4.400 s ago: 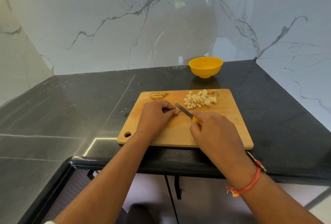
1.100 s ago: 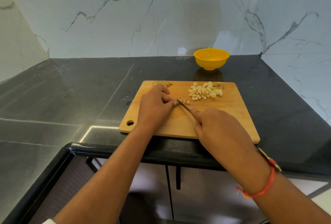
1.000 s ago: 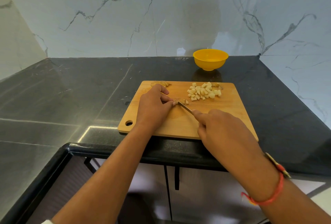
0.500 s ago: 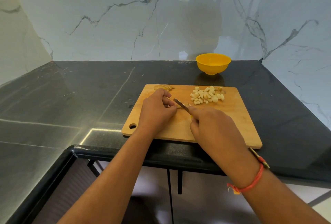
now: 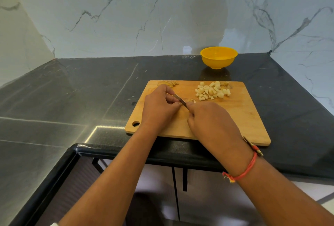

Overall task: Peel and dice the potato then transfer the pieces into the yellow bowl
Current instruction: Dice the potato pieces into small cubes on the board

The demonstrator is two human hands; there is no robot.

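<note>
A wooden cutting board lies on the black counter. My right hand grips a small knife whose blade points up-left. My left hand has its fingers curled over a potato piece right at the blade; the piece is mostly hidden. A few cut bits lie just beyond the blade. A pile of pale potato dice sits at the board's far right. Peel strips lie at its far left edge. The yellow bowl stands behind the board by the wall; it looks to hold nothing.
The black stone counter stretches left and right of the board and ends in a rounded front edge. Marble walls close the back and both sides. Another peel scrap lies behind the dice pile.
The knife has been working at the potato piece under my left fingers; small cut bits now lie beside the blade. Both hands stay mid-board. The camera has shifted slightly.
</note>
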